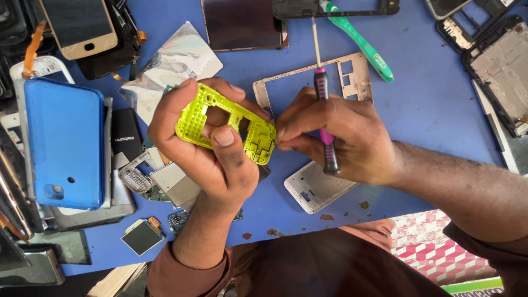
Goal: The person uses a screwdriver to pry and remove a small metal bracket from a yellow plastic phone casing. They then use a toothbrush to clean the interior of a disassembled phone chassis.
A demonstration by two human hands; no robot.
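My left hand (212, 148) grips a yellow-green plastic phone frame (226, 122), thumb pressed on its front and fingers curled behind it. My right hand (335, 137) touches the frame's right end with its fingertips. A small screwdriver (324, 118) with a pink and black handle lies tucked across the right hand's palm, its thin metal shaft pointing away from me. Both hands hover above a blue work surface (429, 104).
A blue phone back cover (65, 144) lies at the left on stacked phone parts. A metal mid-frame (352, 71), a green toothbrush (360, 41), a white back cover (316, 190), a dark screen (242, 23) and several bare phone chassis surround the hands.
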